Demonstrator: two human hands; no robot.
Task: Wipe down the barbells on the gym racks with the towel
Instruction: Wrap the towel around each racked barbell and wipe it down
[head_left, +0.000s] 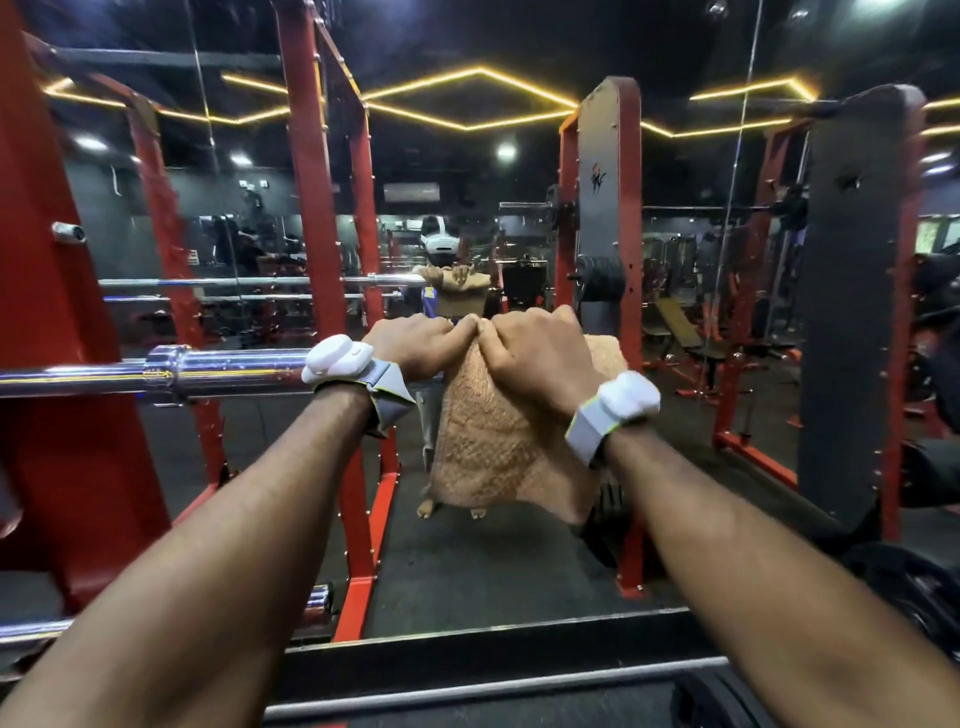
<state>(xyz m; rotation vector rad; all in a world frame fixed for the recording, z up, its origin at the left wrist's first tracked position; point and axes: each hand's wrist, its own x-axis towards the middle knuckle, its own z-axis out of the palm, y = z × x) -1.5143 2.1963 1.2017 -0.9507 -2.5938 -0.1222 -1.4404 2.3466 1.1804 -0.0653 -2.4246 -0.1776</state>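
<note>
A chrome barbell (156, 371) runs in from the left edge at chest height on a red rack. A tan towel (493, 441) is draped over the bar at mid-frame and hangs down in front. My left hand (415, 345) and my right hand (535, 353) sit side by side on top of the towel, fingers curled over it and the bar beneath, knuckles almost touching. The bar under and to the right of my hands is hidden by the towel. Each wrist carries a white device on a grey strap.
Red rack uprights (317, 208) stand left and centre, and a dark upright (857, 312) stands right. A mirror wall ahead reflects me and the bar. A second chrome bar (311, 603) lies low at the left. Black weight plates (909, 587) sit at lower right.
</note>
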